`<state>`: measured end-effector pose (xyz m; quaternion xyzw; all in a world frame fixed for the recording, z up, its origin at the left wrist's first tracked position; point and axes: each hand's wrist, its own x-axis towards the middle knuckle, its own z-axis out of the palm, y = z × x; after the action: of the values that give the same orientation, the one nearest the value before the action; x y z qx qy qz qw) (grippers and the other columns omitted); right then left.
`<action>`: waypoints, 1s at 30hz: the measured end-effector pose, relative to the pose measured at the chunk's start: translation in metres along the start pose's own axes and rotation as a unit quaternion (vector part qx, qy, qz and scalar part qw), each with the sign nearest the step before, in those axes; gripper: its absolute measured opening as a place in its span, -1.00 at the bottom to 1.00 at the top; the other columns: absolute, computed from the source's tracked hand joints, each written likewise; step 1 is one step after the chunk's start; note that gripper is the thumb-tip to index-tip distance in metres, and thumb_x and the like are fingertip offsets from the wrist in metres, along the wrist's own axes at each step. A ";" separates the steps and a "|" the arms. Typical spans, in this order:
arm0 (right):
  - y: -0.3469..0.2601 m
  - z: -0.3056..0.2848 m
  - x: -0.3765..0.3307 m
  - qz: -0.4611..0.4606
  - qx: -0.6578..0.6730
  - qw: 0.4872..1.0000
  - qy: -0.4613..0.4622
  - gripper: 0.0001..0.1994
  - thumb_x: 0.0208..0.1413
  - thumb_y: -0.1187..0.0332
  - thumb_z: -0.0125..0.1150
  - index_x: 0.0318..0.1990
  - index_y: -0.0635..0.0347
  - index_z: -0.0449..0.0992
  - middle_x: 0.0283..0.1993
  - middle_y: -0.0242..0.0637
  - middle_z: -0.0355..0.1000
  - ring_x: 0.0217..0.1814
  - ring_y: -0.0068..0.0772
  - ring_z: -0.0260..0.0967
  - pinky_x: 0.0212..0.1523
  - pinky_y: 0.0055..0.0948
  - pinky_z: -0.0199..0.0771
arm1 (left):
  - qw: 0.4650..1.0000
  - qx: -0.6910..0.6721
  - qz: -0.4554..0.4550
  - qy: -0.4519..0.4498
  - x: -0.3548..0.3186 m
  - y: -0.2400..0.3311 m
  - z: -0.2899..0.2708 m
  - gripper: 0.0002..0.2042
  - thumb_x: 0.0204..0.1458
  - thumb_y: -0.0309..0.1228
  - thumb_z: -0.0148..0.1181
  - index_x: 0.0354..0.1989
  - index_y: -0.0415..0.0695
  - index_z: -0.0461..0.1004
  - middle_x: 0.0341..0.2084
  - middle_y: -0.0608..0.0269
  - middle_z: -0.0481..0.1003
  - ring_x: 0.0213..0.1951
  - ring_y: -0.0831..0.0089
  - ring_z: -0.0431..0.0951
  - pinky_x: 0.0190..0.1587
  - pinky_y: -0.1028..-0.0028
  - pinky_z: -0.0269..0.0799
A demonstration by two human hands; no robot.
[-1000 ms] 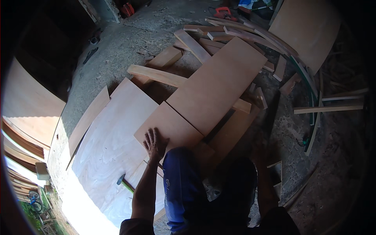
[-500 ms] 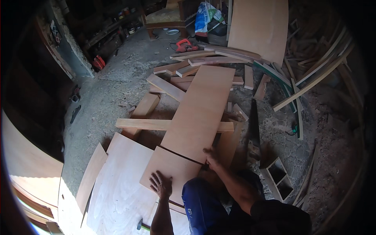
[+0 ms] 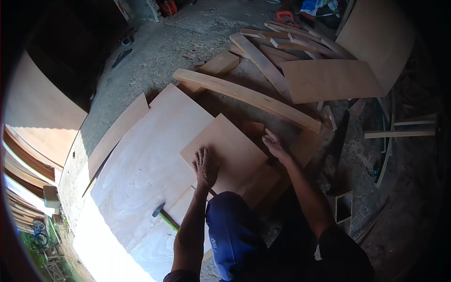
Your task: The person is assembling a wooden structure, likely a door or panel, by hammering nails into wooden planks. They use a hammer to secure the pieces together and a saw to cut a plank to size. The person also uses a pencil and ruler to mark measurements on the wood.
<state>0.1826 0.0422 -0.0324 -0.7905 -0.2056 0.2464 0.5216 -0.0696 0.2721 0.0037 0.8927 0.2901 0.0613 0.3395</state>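
A small rectangular plywood piece lies in front of my knee, partly over a large pale plywood sheet. My left hand rests flat on its left part, fingers spread, not gripping. Just beyond its right edge hovers my right hand, with fingers stretched forward and nothing visible in them. A separate plywood panel is farther right, at the loose lumber; whether it lies flat or is tilted I cannot tell. A long timber bar crosses between panel and small piece.
A hammer with a green handle lies on the pale sheet. Several wood strips and a red power tool are at the back. A handsaw and an open wooden box are at my right.
The long panel has come apart from the small piece and shifted far right, out of my right hand. My left hand stays on the small piece. The view has turned left.
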 end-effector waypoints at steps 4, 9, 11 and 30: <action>0.006 0.064 0.019 -0.086 -0.185 0.978 -0.041 -0.46 0.27 0.18 0.20 0.32 0.25 0.34 -0.17 -0.43 0.45 -0.16 -0.61 0.34 -0.08 -0.48 0.41 | 0.959 -0.228 0.007 0.171 -0.050 -0.030 -0.017 -0.37 0.29 -0.30 0.10 0.48 -0.19 0.05 0.50 -0.17 -0.11 0.51 -0.03 -0.06 0.45 0.17 0.03; -0.011 0.048 0.004 -0.051 0.095 0.990 -0.095 -0.76 0.28 0.18 0.24 -0.14 0.16 0.51 -0.27 -0.46 0.45 -0.23 -0.54 0.35 -0.15 -0.50 0.41 | 0.926 -0.207 -0.099 0.301 -0.149 -0.054 -0.040 -0.46 0.30 -0.37 0.09 0.43 -0.18 0.17 0.47 -0.14 0.04 0.47 0.00 0.08 0.43 0.16 0.07; -0.062 0.045 -0.033 -0.060 0.293 0.954 -0.010 -0.77 0.29 0.17 0.24 -0.09 0.11 0.50 -0.22 -0.46 0.47 -0.23 -0.59 0.40 -0.16 -0.51 0.45 | 0.919 -0.144 -0.129 0.343 -0.198 -0.068 -0.049 -0.47 0.27 -0.41 0.10 0.41 -0.18 0.20 0.45 -0.13 0.09 0.45 -0.01 0.13 0.42 0.15 0.11; -0.061 0.013 -0.257 -0.128 -0.196 0.966 0.114 -0.60 0.30 0.31 0.17 0.22 0.32 0.39 -0.14 -0.02 0.49 -0.03 0.06 0.49 0.05 -0.13 0.47 | 0.964 0.066 -0.052 0.251 -0.213 -0.068 0.026 -0.36 0.11 -0.49 0.25 0.41 -0.05 0.23 0.38 -0.07 0.23 0.36 0.00 0.27 0.32 0.16 0.26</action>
<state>-0.0337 -0.0751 0.0642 -0.8671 -0.2885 0.0408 0.4040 -0.2698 0.1789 -0.0409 0.8529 0.4152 0.2466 0.1984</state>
